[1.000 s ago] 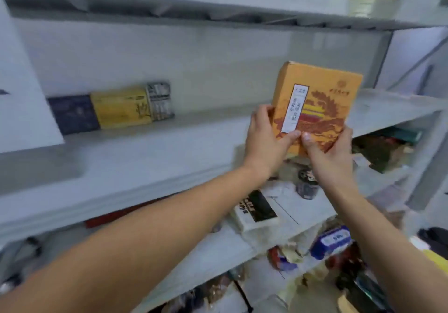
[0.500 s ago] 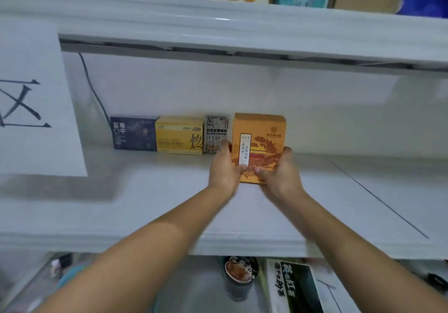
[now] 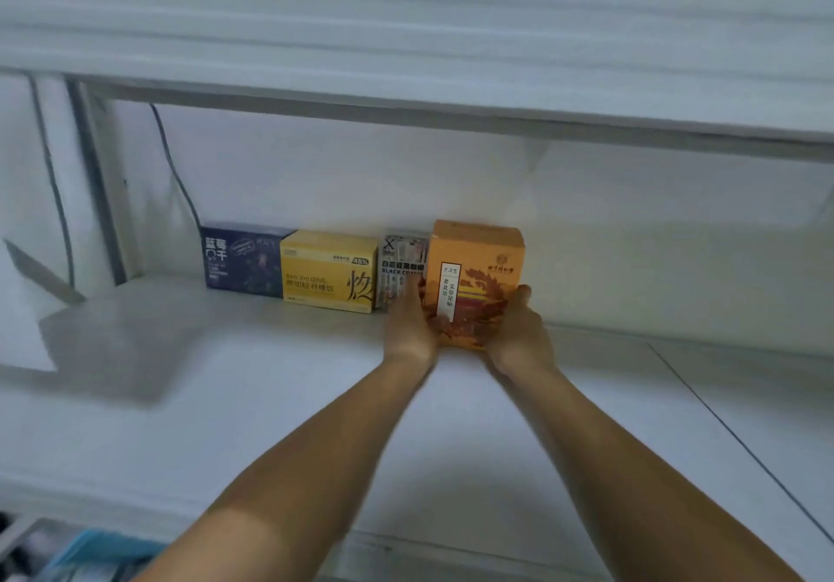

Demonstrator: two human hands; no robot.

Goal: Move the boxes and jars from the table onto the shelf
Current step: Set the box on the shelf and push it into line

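Note:
An orange box [image 3: 477, 265] with a dragon print stands upright on the white shelf [image 3: 271, 378], close to the back wall. My left hand [image 3: 410, 324] grips its lower left side and my right hand [image 3: 519, 331] grips its lower right side. The box stands right of a grey black-coffee box [image 3: 399, 265], which my left hand partly hides. Left of that stand a yellow box [image 3: 328, 270] and a dark blue box [image 3: 243, 261], in one row along the wall.
The upper shelf board [image 3: 406, 40] hangs low over the row and carries several boxes at the top edge. A white paper sheet [image 3: 27, 301] hangs at the left. A dark cable [image 3: 173, 175] runs down the back wall. Bare shelf lies right of the orange box.
Both hands carried the orange box from in front of the shelves onto the shelf, then pushed it back toward the wall beside the black-coffee box.

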